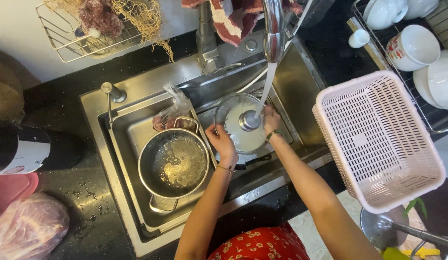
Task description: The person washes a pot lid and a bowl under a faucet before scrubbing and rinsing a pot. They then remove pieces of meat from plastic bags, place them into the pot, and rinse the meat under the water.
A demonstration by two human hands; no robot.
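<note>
Round glass pot lid (236, 126) felt wet, slippery, breakable under tap stream (266, 91); my left hand (224, 143) and right hand (271, 120) clasped opposite rim edges.

A black speckled desk (84, 192) surrounds a stainless steel sink (137, 91), wet with scattered droplets near the front left. A pale wall (16, 29) runs behind it at the upper left, where a wire rack (65, 45) sits. To the right, another wire rack (426, 115) holds white bowls (416, 45). Light-coloured floor tiles (310, 236) show at the bottom. The lighting is even and bright overhead, glinting off the steel.
</note>
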